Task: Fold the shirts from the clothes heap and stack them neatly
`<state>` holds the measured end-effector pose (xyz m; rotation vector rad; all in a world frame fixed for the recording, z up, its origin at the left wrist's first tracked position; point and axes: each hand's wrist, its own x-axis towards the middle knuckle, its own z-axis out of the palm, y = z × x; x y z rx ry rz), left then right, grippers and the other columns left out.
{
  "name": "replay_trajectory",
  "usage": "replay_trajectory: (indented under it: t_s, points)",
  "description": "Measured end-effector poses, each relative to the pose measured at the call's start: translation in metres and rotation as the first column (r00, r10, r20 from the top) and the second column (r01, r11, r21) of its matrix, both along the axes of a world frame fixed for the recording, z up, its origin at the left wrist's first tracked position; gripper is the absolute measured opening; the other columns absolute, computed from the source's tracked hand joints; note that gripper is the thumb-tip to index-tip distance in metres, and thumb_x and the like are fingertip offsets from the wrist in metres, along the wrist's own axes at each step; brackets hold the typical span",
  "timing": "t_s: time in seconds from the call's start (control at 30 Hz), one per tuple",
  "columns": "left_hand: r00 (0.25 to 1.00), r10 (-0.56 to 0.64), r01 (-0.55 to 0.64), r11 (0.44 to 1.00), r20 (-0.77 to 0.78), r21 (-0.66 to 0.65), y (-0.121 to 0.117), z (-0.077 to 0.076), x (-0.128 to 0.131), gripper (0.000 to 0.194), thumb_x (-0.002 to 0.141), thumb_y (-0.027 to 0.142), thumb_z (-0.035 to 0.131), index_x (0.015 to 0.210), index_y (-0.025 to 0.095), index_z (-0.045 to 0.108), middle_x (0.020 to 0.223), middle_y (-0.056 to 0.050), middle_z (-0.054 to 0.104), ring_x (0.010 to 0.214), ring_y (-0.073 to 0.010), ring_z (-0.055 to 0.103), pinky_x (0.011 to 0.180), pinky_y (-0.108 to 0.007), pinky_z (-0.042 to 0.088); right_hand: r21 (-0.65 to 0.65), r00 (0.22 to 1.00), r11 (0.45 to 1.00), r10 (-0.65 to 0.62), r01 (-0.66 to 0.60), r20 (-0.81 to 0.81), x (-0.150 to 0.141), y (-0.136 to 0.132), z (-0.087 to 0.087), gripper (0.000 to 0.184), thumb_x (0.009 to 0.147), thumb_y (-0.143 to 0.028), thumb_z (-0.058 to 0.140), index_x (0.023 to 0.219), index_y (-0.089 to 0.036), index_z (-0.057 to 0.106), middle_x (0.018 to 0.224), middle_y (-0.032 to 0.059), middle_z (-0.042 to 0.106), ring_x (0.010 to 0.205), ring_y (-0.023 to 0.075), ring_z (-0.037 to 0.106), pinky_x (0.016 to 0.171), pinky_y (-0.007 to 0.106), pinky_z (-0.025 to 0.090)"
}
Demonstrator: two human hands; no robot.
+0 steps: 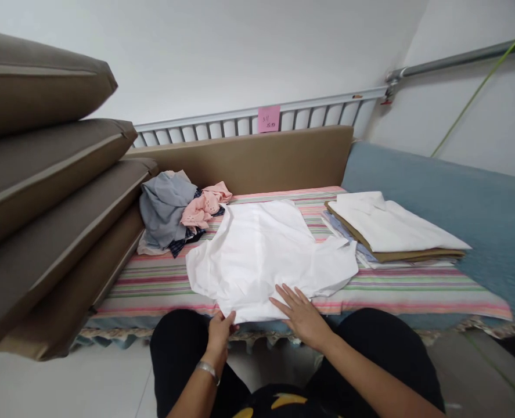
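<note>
A white shirt [261, 255] lies spread on the striped sheet [161, 284] in front of me. My left hand [220, 330] pinches the shirt's near hem at the bed's edge. My right hand [298, 313] rests flat on the same hem a little to the right, fingers spread. A steel bracelet sits on my left wrist.
A heap of unfolded clothes, grey [164, 212] and pink [202, 209], lies at the back left. A stack of folded garments [392, 232] sits to the right. Brown cushions [43, 191] are piled at the left; a blue blanket [457, 215] covers the right.
</note>
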<state>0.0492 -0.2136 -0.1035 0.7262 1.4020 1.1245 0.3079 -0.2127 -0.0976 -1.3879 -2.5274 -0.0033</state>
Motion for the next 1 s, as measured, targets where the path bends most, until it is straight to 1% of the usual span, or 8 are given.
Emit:
replay_trajectory:
  t_s: [0.1, 0.3, 0.37, 0.43, 0.5, 0.57, 0.7, 1.0]
  points:
    - [0.998, -0.006, 0.006, 1.000, -0.063, 0.009, -0.001, 0.000, -0.002, 0.044, 0.054, 0.046, 0.070, 0.079, 0.011, 0.061, 0.071, -0.005, 0.062, 0.056, -0.0144, 0.056, 0.058, -0.031, 0.050, -0.035, 1.000, 0.999, 0.011, -0.011, -0.012, 0.006, -0.003, 0.005, 0.065, 0.081, -0.022, 0.056, 0.139, -0.035, 0.030, 0.150, 0.0028, 0.020, 0.138, 0.0250, 0.015, 0.110, 0.050, 0.017]
    - [0.910, 0.091, -0.010, 0.980, -0.404, 0.199, -0.005, 0.023, -0.035, 0.039, 0.064, 0.049, 0.064, 0.082, 0.014, 0.060, 0.080, -0.010, 0.064, 0.078, -0.0266, 0.062, 0.076, -0.042, 0.049, -0.080, 0.985, 0.995, -0.067, 0.055, -0.158, -0.019, -0.004, 0.056, 0.043, 0.090, -0.042, 0.040, 0.129, -0.026, 0.049, 0.144, 0.0062, 0.035, 0.134, 0.0220, 0.028, 0.110, 0.047, 0.023]
    - [0.773, 0.167, 0.119, 0.910, -0.612, 0.398, 0.001, 0.034, -0.038, 0.036, 0.077, 0.044, 0.054, 0.097, 0.014, 0.059, 0.099, -0.013, 0.064, 0.097, -0.0275, 0.059, 0.089, -0.044, 0.044, -0.047, 0.971, 0.993, -0.118, 0.111, -0.207, -0.033, 0.006, 0.067, 0.043, 0.092, -0.038, 0.036, 0.130, -0.023, 0.048, 0.144, 0.0063, 0.036, 0.134, 0.0203, 0.027, 0.111, 0.045, 0.023]
    - [0.595, 0.190, 0.390, 0.782, -0.781, 0.487, 0.014, 0.040, -0.030, 0.034, 0.086, 0.036, 0.043, 0.109, 0.016, 0.058, 0.113, -0.012, 0.061, 0.110, -0.0245, 0.054, 0.096, -0.043, 0.041, -0.042, 0.962, 0.986, -0.167, 0.162, -0.216, -0.043, 0.021, 0.066, 0.044, 0.092, -0.037, 0.037, 0.133, -0.023, 0.045, 0.145, 0.0064, 0.033, 0.136, 0.0208, 0.024, 0.111, 0.045, 0.022]
    - [0.407, 0.161, 0.639, 0.653, -0.899, 0.406, 0.031, 0.039, -0.017, 0.035, 0.089, 0.028, 0.038, 0.118, 0.020, 0.055, 0.123, -0.009, 0.058, 0.119, -0.0212, 0.048, 0.100, -0.041, 0.039, -0.071, 0.953, 0.971, -0.236, 0.227, -0.191, -0.044, 0.037, 0.055, 0.048, 0.090, -0.038, 0.041, 0.135, -0.023, 0.042, 0.146, 0.0072, 0.031, 0.136, 0.0233, 0.022, 0.111, 0.048, 0.019]
    - [0.192, 0.190, 0.749, 0.605, -0.963, 0.269, 0.046, 0.029, -0.007, 0.039, 0.088, 0.025, 0.041, 0.126, 0.023, 0.050, 0.130, -0.007, 0.054, 0.125, -0.0227, 0.043, 0.101, -0.044, 0.038, -0.109, 0.939, 0.950, -0.306, 0.292, -0.156, -0.036, 0.049, 0.038, 0.051, 0.088, -0.042, 0.044, 0.135, -0.025, 0.041, 0.147, 0.0077, 0.029, 0.136, 0.0260, 0.021, 0.110, 0.051, 0.016]
    - [-0.059, 0.282, 0.707, 0.689, -0.958, 0.159, 0.062, 0.006, -0.006, 0.049, 0.087, 0.031, 0.045, 0.135, 0.029, 0.038, 0.143, -0.006, 0.038, 0.132, -0.0298, 0.032, 0.101, -0.054, 0.032, -0.112, 0.930, 0.938, -0.340, 0.327, -0.139, -0.015, 0.055, 0.013, 0.051, 0.088, -0.049, 0.041, 0.136, -0.032, 0.038, 0.148, 0.0047, 0.026, 0.137, 0.0264, 0.019, 0.110, 0.051, 0.013]
    - [-0.043, 0.095, 0.663, 0.747, -0.995, 0.042, 0.060, 0.013, -0.005, 0.052, 0.086, 0.036, 0.044, 0.136, 0.029, 0.036, 0.147, -0.005, 0.028, 0.136, -0.0292, 0.021, 0.107, -0.052, 0.021, -0.100, 0.936, 0.944, -0.326, 0.315, -0.135, -0.012, 0.051, 0.017, 0.051, 0.088, -0.047, 0.042, 0.137, -0.031, 0.038, 0.148, 0.0050, 0.026, 0.136, 0.0273, 0.020, 0.110, 0.051, 0.017]
